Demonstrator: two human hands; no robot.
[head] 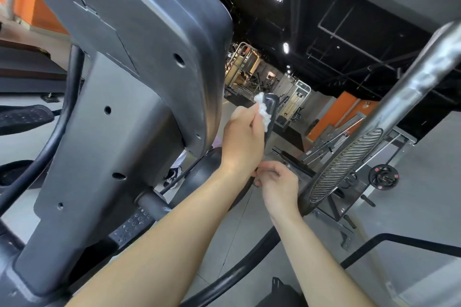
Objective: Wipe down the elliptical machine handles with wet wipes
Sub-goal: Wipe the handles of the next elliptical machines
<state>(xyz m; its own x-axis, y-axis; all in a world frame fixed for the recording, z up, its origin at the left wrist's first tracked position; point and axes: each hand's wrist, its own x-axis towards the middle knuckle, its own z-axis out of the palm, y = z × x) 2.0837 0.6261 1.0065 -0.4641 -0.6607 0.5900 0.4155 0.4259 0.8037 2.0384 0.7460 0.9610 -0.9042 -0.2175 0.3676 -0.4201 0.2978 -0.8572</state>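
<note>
wet wipe [262,111] is a small white crumpled wad, bunched against the top of the black handle [272,102], just to the right of the machine's big grey console housing [139,45]. it looks soft, damp and very light, so it should fold to any curve but could slip out of the fingers or tear if dragged hard; best kept wadded and pinched from behind, as it is. the handle looks like a stiff rounded black bar with a dull sheen and a blunt end. it is fixed to the machine, so it probably needs steadying, not lifting, and a grasp lower down the bar suits that. the left hand [243,139] pinches the wipe and presses it on the handle near its tip. the right hand [278,183] sits just below, fingers curled round what seems to be the lower stretch of the same bar.
</note>
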